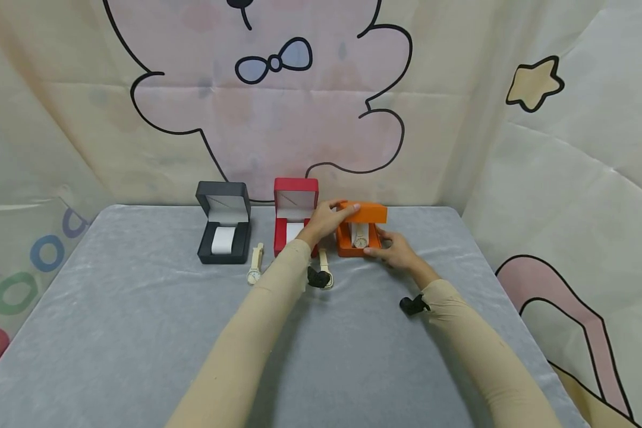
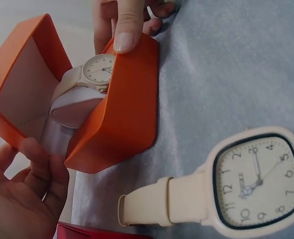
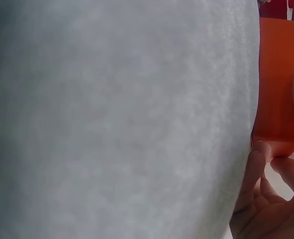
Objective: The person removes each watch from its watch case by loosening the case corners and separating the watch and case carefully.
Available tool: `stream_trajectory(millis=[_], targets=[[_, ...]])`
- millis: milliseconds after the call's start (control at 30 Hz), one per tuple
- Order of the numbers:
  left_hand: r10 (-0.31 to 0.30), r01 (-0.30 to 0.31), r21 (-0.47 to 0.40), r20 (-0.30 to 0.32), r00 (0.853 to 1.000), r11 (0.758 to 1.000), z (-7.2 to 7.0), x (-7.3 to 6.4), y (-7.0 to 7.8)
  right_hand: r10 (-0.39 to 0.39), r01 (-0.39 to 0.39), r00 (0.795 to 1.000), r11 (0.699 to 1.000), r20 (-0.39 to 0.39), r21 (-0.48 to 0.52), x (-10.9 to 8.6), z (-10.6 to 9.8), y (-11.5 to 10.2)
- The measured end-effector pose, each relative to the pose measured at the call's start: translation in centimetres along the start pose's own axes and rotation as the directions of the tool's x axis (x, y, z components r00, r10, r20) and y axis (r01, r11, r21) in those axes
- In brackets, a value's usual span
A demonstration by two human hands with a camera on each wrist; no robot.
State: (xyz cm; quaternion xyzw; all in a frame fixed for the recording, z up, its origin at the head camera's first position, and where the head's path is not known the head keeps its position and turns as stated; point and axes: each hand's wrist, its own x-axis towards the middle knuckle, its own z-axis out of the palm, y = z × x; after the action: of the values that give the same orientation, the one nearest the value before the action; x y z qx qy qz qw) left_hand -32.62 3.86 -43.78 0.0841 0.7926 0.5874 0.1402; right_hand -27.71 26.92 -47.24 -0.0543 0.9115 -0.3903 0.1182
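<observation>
The orange watch box (image 1: 348, 252) stands at the back right of the table with its lid (image 1: 374, 213) partly raised. Inside, a cream watch (image 2: 98, 68) is wrapped around a white cushion (image 2: 76, 112), dial toward the front. My left hand (image 1: 323, 223) holds the lid from its left side, thumb across the front. The right hand (image 1: 397, 251) grips the base at its right side, with the thumb (image 2: 127, 30) over the front rim. Below my left wrist lies a cream watch with a squarish dial (image 2: 256, 181), partly covered by the wrist camera in the head view.
To the left, a red watch box (image 1: 296, 185) stands open with a white cushion, partly behind my left arm. Farther left is an open black watch box (image 1: 223, 259) with its own white cushion. Another cream watch (image 1: 255, 267) lies between those two, nearer the front.
</observation>
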Motion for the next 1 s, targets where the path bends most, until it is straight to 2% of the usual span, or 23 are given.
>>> stream_trajectory(millis=[400, 733, 900, 1000], targets=[[-0.043, 0.042, -0.019, -0.025, 0.999, 0.999, 0.1, 0.6, 1.3, -0.040, 0.040, 0.999, 0.999, -0.022, -0.024, -0.1, -0.2, 0.0], [-0.120, 0.113, -0.165, -0.030, 0.992, 0.980, 0.6, 1.2, 1.7, 0.017, -0.017, 1.000, 1.000, -0.006, 0.001, -0.1, -0.2, 0.1], [-0.164, 0.153, -0.175, -0.051, 0.985, 0.973, 0.7, 1.1, 2.0, -0.036, 0.036, 0.999, 0.999, -0.005, 0.004, -0.1, -0.1, 0.2], [-0.166, 0.157, -0.191, -0.034, 0.986, 0.969, 0.6, 1.1, 2.1, -0.078, 0.078, 0.997, 0.997, -0.010, 0.008, 0.0, 0.0, 0.2]])
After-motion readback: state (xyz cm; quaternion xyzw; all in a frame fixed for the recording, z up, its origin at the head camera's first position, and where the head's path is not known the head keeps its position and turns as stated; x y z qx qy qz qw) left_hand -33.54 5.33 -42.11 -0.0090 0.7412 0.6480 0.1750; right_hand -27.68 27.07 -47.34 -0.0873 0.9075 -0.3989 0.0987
